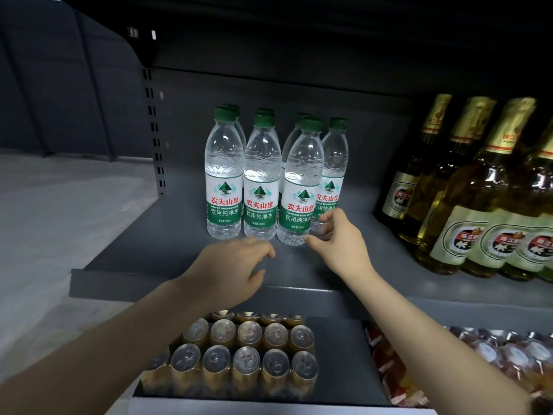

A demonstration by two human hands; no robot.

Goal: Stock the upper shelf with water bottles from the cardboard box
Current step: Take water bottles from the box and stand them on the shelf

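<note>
Several clear water bottles (260, 181) with green caps and green-white labels stand upright in a cluster on the grey upper shelf (167, 253). My right hand (335, 241) hovers at the base of the front right bottle (300, 187), fingers loosely curled, thumb near the bottle's bottom, nothing held. Just in front of the front row, my left hand (230, 271) hangs palm down over the shelf with relaxed fingers, holding nothing. The cardboard box is out of view.
Tall beer bottles (466, 187) with gold foil and cream labels fill the shelf's right side. On the lower shelf sit a pack of gold cans (239, 357) and wrapped red cans (493, 360). A perforated upright post (154, 130) bounds the shelf at left.
</note>
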